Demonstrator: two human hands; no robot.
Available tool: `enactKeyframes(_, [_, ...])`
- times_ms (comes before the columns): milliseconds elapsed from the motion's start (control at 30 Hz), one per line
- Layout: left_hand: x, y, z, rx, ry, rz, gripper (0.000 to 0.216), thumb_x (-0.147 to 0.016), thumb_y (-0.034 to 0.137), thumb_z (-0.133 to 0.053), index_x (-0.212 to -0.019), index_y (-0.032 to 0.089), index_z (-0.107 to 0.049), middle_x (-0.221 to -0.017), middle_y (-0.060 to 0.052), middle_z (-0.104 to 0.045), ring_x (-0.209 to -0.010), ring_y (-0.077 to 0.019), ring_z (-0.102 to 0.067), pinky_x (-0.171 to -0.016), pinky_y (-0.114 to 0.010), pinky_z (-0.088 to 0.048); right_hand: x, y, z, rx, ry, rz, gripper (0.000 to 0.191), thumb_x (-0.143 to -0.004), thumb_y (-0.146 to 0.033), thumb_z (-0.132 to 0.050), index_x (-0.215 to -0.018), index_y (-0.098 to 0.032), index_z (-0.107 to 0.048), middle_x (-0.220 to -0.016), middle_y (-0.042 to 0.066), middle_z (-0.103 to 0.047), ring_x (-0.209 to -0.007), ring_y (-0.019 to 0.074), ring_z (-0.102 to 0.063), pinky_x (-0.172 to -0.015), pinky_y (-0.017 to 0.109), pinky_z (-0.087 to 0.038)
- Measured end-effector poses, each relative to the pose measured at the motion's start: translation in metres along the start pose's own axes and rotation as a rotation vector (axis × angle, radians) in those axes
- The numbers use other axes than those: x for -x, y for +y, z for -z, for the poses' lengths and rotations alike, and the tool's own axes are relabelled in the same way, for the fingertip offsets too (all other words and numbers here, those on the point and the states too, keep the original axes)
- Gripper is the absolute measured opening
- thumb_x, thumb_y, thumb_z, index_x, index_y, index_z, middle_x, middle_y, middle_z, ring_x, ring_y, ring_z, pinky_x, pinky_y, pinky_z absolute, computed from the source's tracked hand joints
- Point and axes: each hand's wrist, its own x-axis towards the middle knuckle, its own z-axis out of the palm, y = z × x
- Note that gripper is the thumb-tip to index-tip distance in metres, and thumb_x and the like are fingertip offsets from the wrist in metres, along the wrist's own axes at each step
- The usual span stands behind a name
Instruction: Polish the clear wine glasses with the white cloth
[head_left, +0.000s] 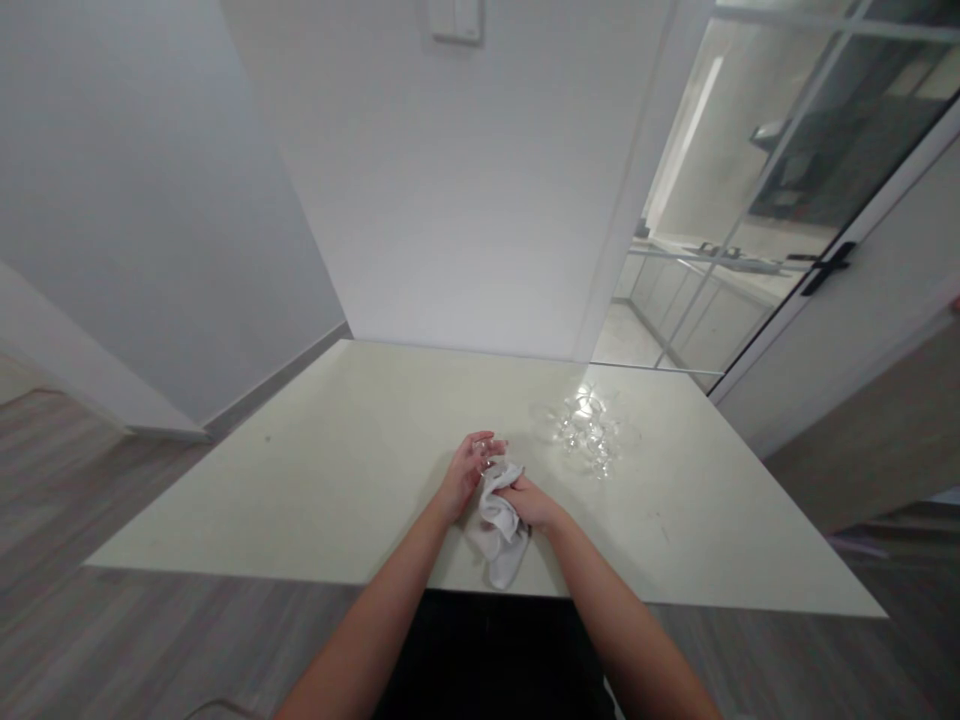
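Observation:
My left hand is curled round a small clear glass, held just above the pale table. My right hand is closed on a white cloth and presses it against the glass. The cloth's loose end hangs down toward the table's near edge. Both hands meet near the table's middle front.
Several clear glasses stand in a cluster on the table to the right of my hands, glinting in the light. A white wall stands behind the table. A glass door with a black handle is at the right. Wood floor surrounds the table.

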Motion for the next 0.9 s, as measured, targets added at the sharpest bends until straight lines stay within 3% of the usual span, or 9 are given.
enactKeyframes(100, [0.0,0.0,-0.001,-0.034,0.048,-0.017,0.054,-0.065,0.037,-0.076,-0.111,0.018,-0.055,-0.1,-0.008,-0.064,-0.083,-0.0171,-0.062,-0.073,-0.029,-0.048,0.002,-0.003,-0.001,-0.018,0.005,-0.018,0.025,-0.07,-0.03,-0.07,-0.092,-0.019,-0.067,-0.078,-0.001,-0.067,-0.068,0.0117,-0.058,-0.066,0.024,-0.046])
enactKeyframes(200, [0.0,0.001,0.0,0.019,-0.031,0.046,0.054,-0.07,0.046,-0.07,-0.113,0.016,-0.054,-0.104,-0.012,-0.064,-0.089,-0.0218,-0.063,-0.077,-0.034,-0.049,0.001,-0.001,-0.001,-0.019,0.024,-0.022,0.025,-0.069,-0.03,-0.071,-0.09,-0.018,-0.067,-0.077,-0.002,-0.066,-0.065,0.0108,-0.057,-0.062,0.023,-0.045])
enactKeyframes(267, [-0.001,0.0,0.0,-0.006,-0.037,0.01,0.056,-0.069,0.048,-0.071,-0.113,0.017,-0.054,-0.104,-0.012,-0.064,-0.088,-0.0216,-0.063,-0.077,-0.034,-0.049,0.0,0.002,0.0,-0.027,0.031,-0.036,0.026,-0.069,-0.032,-0.071,-0.091,-0.018,-0.067,-0.076,-0.002,-0.066,-0.062,0.0105,-0.056,-0.061,0.023,-0.046])
enactKeyframes(433, [-0.003,-0.006,0.001,-0.259,0.085,-0.14,0.053,-0.061,0.039,-0.08,-0.104,0.016,-0.058,-0.089,-0.004,-0.064,-0.078,-0.0146,-0.06,-0.072,-0.026,-0.047,-0.002,0.003,0.0,-0.095,0.028,-0.05,0.035,-0.068,-0.038,-0.073,-0.095,-0.017,-0.066,-0.072,-0.001,-0.065,-0.06,0.0111,-0.056,-0.06,0.025,-0.047])
enactKeyframes(600, [-0.005,-0.006,0.002,-0.278,0.234,-0.226,0.049,-0.065,0.04,-0.078,-0.104,0.016,-0.061,-0.091,-0.005,-0.065,-0.078,-0.0141,-0.061,-0.073,-0.026,-0.049,-0.011,-0.001,-0.007,-0.107,0.057,0.031,0.033,-0.07,-0.04,-0.071,-0.092,-0.017,-0.067,-0.076,0.0,-0.068,-0.071,0.014,-0.061,-0.07,0.027,-0.047])
enactKeyframes(800, [-0.016,0.002,0.017,-0.03,0.496,-0.272,0.047,-0.066,0.047,-0.075,-0.099,0.015,-0.062,-0.088,-0.005,-0.065,-0.07,-0.0098,-0.061,-0.062,-0.02,-0.047,-0.026,0.006,0.006,-0.224,0.35,0.146,0.035,-0.07,-0.042,-0.07,-0.098,-0.021,-0.067,-0.099,0.003,-0.071,-0.098,0.0208,-0.062,-0.092,0.036,-0.044])
enactKeyframes(900, [-0.018,0.007,0.024,0.069,0.614,-0.38,0.046,-0.072,0.049,-0.07,-0.101,0.016,-0.06,-0.094,-0.006,-0.064,-0.072,-0.0091,-0.062,-0.06,-0.018,-0.047,-0.025,0.006,0.014,-0.333,0.463,0.131,0.04,-0.067,-0.041,-0.073,-0.102,-0.023,-0.065,-0.109,0.002,-0.069,-0.108,0.0214,-0.059,-0.097,0.036,-0.043])
